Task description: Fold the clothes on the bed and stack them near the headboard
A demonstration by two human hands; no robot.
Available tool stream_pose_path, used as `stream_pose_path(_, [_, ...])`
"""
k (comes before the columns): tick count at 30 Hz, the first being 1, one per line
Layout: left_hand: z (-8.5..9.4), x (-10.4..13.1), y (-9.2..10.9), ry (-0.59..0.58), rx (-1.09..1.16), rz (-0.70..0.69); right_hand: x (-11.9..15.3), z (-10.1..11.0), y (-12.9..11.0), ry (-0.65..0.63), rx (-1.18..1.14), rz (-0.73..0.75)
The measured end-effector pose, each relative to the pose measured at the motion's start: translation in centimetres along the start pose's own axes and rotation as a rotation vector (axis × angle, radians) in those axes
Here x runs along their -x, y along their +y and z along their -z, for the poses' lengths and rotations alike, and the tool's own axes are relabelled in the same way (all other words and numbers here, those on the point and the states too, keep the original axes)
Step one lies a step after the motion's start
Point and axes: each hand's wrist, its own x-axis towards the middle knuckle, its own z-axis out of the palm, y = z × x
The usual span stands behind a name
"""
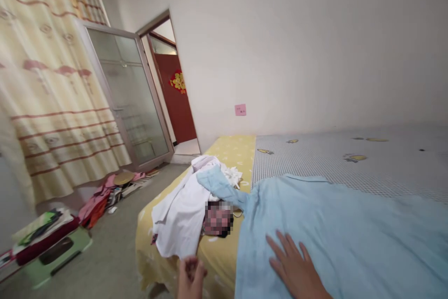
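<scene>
- Light blue shirt: laid out across the lower right of the frame, collar at its upper edge; one sleeve runs left over a white garment.
- Right hand: lower right of centre, palm down on the shirt, fingers spread.
- Left hand: bottom centre, fingers curled in towards the thumb, just below the white garment's hem; whether they pinch anything cannot be told.
- White garment: centre of the frame, rumpled on the yellow bedspread. A pixelated dark patch beside it cannot be identified.
- Grey checked sheet: right of the yellow bedspread, printed with yellow motifs, partly covered by the shirt.
- Pale green stool: lower left; bears a stack with a dark red item and, above it, green-and-black cloth.
- Pink and red items: on the floor behind the stool, partly blurred, contents unclear; a round tan object lies at their far end.
</scene>
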Motion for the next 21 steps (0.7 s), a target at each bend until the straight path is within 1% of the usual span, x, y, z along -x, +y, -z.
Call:
stream_pose_path(2, [-1.7, -2.8, 4.4, 0.031, -0.059, -0.111, 0.2, -3.5, 0.8, 0.046, 0.036, 0.066])
stream_pose_path(3, [-2.9, -4.0, 6.8, 0.039, -0.114, -0.18, 0.5, -4.8, 1.2, 0.079, 0.041, 0.096])
stream_pose_path(5, [-5.9, -6.2, 11.1, 0.043, -0.242, -0.31, 0.9, -6.6, 2.0, 0.129, 0.034, 0.129])
stream_pose_path(7, [-10.0, -8.0, 14.2, 0.071, -0.412, -0.4, 1.1, -7.2, 2.4, 0.155, 0.03, 0.137])
stream_pose_path(9, [-14.6, -9.5, 15.9, 0.111, -0.563, -0.403, 1.0, -7.3, 2.6, 0.162, 0.038, 0.139])
stream_pose_path(11, [-19.0, -10.6, 16.2, 0.145, -0.623, -0.344, 0.8, -7.6, 2.7, 0.14, 0.048, 0.142])
stream_pose_path(12, [-20.8, -10.9, 16.0, 0.161, -0.626, -0.304, 0.7, -7.9, 2.9, 0.122, 0.048, 0.143])
stream_pose_path(13, [-22.3, -11.2, 15.7, 0.178, -0.628, -0.266, 0.6, -8.2, 3.0, 0.101, 0.043, 0.143])
stream_pose_path(14, [-23.3, -11.4, 15.4, 0.199, -0.628, -0.23, 0.5, -8.5, 3.1, 0.081, 0.033, 0.139])
stream_pose_path(15, [-23.8, -11.7, 15.1, 0.226, -0.625, -0.197, 0.4, -8.7, 3.3, 0.061, 0.021, 0.134])
stream_pose_path(16, [-23.9, -12.0, 14.9, 0.26, -0.619, -0.166, 0.4, -8.8, 3.3, 0.046, 0.009, 0.13])
stream_pose_path(17, [-23.7, -12.4, 14.8, 0.294, -0.609, -0.136, 0.4, -8.7, 3.2, 0.034, -0.002, 0.127])
stream_pose_path(19, [-22.2, -13.8, 15.1, 0.339, -0.586, -0.082, 0.4, -7.9, 2.7, 0.015, -0.02, 0.113])
stream_pose_path(21, [-20.2, -15.6, 15.9, 0.345, -0.565, -0.047, 0.4, -6.6, 1.9, -0.012, -0.046, 0.088])
